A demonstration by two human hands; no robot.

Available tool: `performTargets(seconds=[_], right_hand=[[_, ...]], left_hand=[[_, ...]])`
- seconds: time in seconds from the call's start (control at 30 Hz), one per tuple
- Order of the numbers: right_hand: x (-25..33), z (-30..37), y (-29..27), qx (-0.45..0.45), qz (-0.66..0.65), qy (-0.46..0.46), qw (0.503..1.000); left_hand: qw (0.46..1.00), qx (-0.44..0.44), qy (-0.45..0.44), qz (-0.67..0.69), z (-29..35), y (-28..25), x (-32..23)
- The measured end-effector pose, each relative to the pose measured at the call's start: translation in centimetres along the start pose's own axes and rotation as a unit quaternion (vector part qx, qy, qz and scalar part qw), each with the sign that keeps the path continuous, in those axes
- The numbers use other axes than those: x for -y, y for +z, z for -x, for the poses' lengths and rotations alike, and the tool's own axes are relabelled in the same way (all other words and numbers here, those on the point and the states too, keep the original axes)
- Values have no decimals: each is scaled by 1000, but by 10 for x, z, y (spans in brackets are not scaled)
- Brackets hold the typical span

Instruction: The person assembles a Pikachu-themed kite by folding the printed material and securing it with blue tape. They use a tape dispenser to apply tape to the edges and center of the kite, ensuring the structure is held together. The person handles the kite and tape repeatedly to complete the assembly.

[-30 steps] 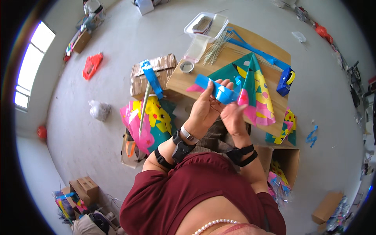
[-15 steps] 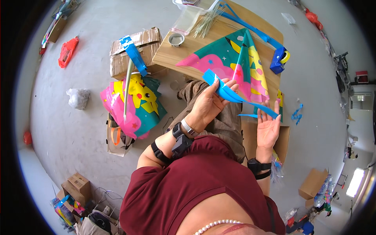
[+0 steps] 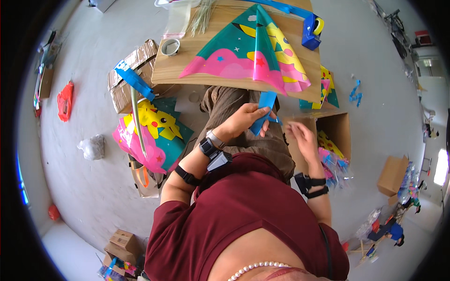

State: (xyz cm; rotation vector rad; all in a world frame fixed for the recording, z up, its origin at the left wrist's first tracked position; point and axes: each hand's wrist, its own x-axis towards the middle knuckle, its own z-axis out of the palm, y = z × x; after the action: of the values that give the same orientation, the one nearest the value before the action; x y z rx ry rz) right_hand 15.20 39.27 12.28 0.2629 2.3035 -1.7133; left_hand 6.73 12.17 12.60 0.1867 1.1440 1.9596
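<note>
A folded blue ribbon point(image 3: 266, 104), a flat plastic-looking strip, is pinched between the thumb and fingers of my left hand point(image 3: 246, 120), above my lap. A short loose end sticks out of the fold toward the right. My right hand point(image 3: 303, 139) is apart from the ribbon, to its right; its fingers are loosely bent, partly blurred, and I see nothing in them. Beyond both hands, a kite sail point(image 3: 229, 51) in green, pink and yellow with a cartoon print lies on the wooden table point(image 3: 165, 70).
On the table are a tape dispenser point(image 3: 311, 33), a tape roll point(image 3: 170, 47) and thin sticks point(image 3: 202, 18). Left stand a cardboard box point(image 3: 145, 56) with blue strips point(image 3: 136, 83), and more printed sails point(image 3: 159, 129). An open carton point(image 3: 347, 136) is by my right arm.
The long blue ribbon stretched between my hands is now bunched in my left hand. My right hand has moved down and away from it. My view has shifted, so the table appears higher.
</note>
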Motion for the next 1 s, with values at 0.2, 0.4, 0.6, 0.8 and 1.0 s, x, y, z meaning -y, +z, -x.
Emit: performTargets(seconds=[0.2, 0.4, 0.6, 0.8, 1.0], right_hand=[[-2, -56, 42, 44, -259, 17, 965], [-9, -81, 52, -1, -305, 52, 951], [-39, -112, 54, -69, -247, 48, 965], [-57, -134, 57, -134, -142, 35, 980], [-63, -150, 54, -140, -137, 50, 979]], left_hand=[[994, -27, -91, -57, -27, 4, 19], [989, -47, -125, -64, -39, -6, 27], [980, -157, -120, -16, -60, -13, 48], [951, -308, 13, -3, -92, -44, 78], [949, -313, -8, -38, -115, -48, 73]])
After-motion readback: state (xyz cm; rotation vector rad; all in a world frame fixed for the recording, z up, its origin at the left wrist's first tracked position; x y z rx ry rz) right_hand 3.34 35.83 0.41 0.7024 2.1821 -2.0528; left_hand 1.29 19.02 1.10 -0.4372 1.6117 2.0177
